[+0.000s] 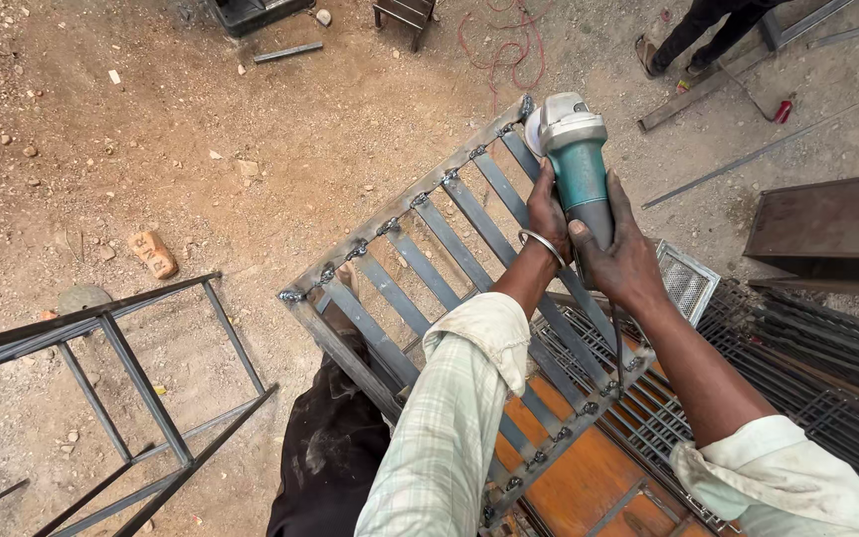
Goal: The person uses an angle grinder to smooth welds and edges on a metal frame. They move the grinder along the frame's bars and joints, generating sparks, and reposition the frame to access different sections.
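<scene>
Both hands hold a teal and grey angle grinder (577, 159) above a slatted steel frame (420, 259). My left hand (547, 211), with a metal bangle at the wrist, grips the left side of the grinder body. My right hand (620, 261) wraps the grinder's dark rear handle. The grinder's disc (531, 131) sits at the far corner of the frame, by its welded top rail. The frame is tilted, with flat slats joined by several rough weld blobs along both rails.
A bare steel stand frame (121, 388) stands at the left on the dirt ground. Metal grilles (807, 368) and a rusty box (832, 229) lie at the right. Another person's legs (693, 35) are at the top right. A brick (153, 253) lies on the ground.
</scene>
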